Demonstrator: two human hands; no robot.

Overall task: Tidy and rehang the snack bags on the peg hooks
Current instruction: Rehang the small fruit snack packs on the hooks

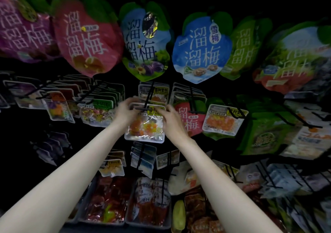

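Note:
A clear snack bag [145, 125] with orange and yellow candy and a yellow-black label hangs in the middle of the display. My left hand [126, 111] pinches its top left corner and my right hand [173, 118] grips its top right edge. The tip of a black peg hook [143, 108] lies across the bag's header between my hands. Behind it on the same hook hang more bags of the same kind [154, 94].
Large plum bags in pink [86, 41], blue [200, 50] and green [245, 48] hang on the top row. Rows of small bags fill the pegs left [96, 111] and right [223, 120]. Grey bins of red snack packs [107, 200] stand below.

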